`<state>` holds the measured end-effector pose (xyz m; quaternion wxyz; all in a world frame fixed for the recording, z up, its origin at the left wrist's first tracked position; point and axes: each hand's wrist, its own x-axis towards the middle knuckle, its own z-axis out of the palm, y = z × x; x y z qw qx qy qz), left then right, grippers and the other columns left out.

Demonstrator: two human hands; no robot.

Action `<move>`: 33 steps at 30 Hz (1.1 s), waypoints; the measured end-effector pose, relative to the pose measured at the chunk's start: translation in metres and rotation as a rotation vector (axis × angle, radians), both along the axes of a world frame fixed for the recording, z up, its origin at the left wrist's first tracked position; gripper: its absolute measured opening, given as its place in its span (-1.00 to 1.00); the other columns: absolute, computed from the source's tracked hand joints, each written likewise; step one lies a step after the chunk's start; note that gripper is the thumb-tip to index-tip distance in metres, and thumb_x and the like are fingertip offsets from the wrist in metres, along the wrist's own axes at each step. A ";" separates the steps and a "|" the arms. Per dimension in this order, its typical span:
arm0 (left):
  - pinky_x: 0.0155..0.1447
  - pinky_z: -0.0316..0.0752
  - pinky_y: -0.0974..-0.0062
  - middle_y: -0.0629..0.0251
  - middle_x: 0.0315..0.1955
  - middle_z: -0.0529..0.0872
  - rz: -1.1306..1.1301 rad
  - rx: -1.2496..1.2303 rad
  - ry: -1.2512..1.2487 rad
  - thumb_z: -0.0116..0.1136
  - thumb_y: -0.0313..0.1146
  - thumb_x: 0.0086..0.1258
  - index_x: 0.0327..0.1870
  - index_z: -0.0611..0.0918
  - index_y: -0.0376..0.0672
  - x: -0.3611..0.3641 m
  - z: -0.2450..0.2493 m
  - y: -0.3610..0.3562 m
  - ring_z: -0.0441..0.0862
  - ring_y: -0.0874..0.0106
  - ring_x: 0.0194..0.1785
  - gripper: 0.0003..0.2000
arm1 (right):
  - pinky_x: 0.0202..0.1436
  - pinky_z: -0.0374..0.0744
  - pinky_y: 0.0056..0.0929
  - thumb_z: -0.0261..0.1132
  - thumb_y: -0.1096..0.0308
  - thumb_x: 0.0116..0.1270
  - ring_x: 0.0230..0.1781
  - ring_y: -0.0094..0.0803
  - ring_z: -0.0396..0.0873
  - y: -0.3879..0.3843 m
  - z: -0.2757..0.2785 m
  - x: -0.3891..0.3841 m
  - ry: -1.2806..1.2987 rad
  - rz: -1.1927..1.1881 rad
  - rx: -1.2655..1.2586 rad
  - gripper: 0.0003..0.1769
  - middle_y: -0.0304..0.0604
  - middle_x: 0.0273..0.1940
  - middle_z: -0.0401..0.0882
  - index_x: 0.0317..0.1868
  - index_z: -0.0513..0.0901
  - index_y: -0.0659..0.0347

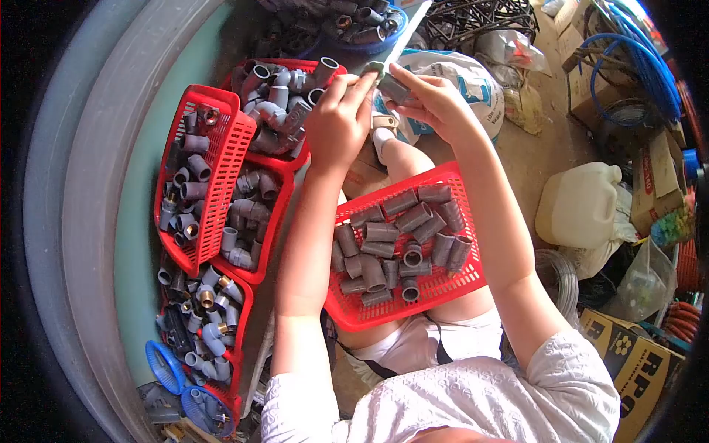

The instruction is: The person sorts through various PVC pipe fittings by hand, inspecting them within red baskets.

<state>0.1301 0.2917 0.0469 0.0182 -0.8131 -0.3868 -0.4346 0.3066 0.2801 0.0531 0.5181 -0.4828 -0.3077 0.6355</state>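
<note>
Both my hands are raised together beyond the basket on my lap. A grey pipe fitting (pixel 395 89) sits between the thumb and fingers of my right hand (pixel 437 103). My left hand (pixel 341 122) pinches a small greenish piece (pixel 377 68), perhaps cloth, right at the fitting's end. From there a long, bright white strip (pixel 408 33) runs up and away. On my lap, a red basket (pixel 351 316) tilts slightly and holds many grey couplings (pixel 380 232) and a grey elbow (pixel 372 272).
At left, red baskets (pixel 247 136) hold grey fittings, some brass-ended, with small blue baskets (pixel 165 367) below. A blue basin (pixel 396 43) of fittings stands ahead, near a white sack (pixel 480 92). On the right are a plastic jug (pixel 576 203), blue hose (pixel 657 70) and a cardboard box (pixel 628 369).
</note>
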 end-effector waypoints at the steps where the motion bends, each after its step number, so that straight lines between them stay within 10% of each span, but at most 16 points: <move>1: -0.22 0.60 0.32 0.24 -0.22 0.70 0.007 0.021 -0.010 0.24 -0.41 0.39 -0.01 0.74 -0.08 -0.001 -0.001 0.001 0.72 0.22 -0.27 -0.80 | -0.19 0.75 -0.59 0.42 0.08 0.34 -0.30 -0.51 0.70 0.000 -0.001 0.000 0.019 0.030 0.034 -0.48 -0.08 -0.13 0.69 0.04 0.66 0.44; 33: -0.18 0.61 0.31 0.28 -0.23 0.69 -0.069 -0.018 0.023 0.19 -0.40 0.37 0.04 0.71 -0.07 -0.002 -0.001 -0.002 0.70 0.27 -0.19 -0.75 | -0.20 0.73 -0.63 0.31 0.10 0.43 -0.34 -0.52 0.69 -0.001 -0.002 0.000 0.016 0.058 0.030 -0.60 -0.21 -0.28 0.65 -0.03 0.65 0.33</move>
